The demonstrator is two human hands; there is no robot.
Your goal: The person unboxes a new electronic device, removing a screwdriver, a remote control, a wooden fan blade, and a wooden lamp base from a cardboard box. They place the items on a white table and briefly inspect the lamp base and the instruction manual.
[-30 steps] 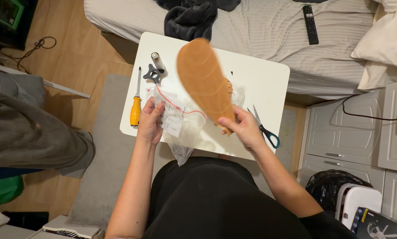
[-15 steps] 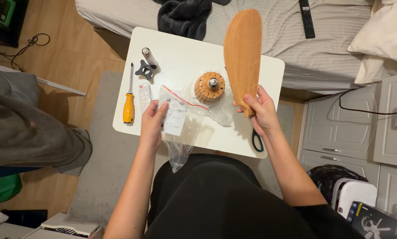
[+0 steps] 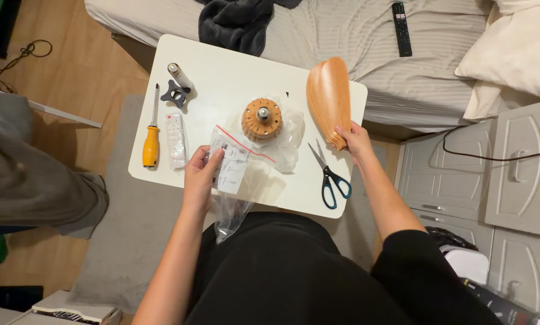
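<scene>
Head view, left hand [image 3: 199, 176] pinching clear bag [image 3: 241, 174], right hand [image 3: 355, 139] gripping wooden blade [image 3: 329, 99]

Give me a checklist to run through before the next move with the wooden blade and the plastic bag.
1. Right hand grips wooden blade at its narrow end: ok.
2. Left hand holds clear plastic bag: ok.
3. Bag's red zip strip shut: cannot tell.
4. Round wooden hub lies free on white table: ok.
5. Scissors clear of both hands: ok.
6. Screwdriver on table, left side: ok.
</scene>
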